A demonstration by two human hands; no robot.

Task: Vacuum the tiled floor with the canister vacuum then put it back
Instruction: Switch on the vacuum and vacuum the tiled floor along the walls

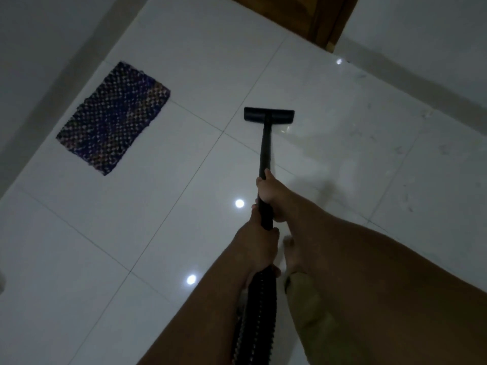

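A black vacuum wand (265,151) runs from my hands down to a flat black floor nozzle (268,115) that rests on the glossy white tiled floor (158,233) near the middle of the view. My right hand (271,197) grips the wand higher up its shaft. My left hand (259,246) is closed around the wand's lower end, where the ribbed black hose (257,320) begins and drops toward the bottom edge. The canister itself is out of view.
A dark woven mat (113,118) lies on the tiles at the left, by the white wall (39,61). A wooden door frame (326,19) stands at the top, with another white wall (421,48) to its right. My bare foot (293,255) is under my right arm.
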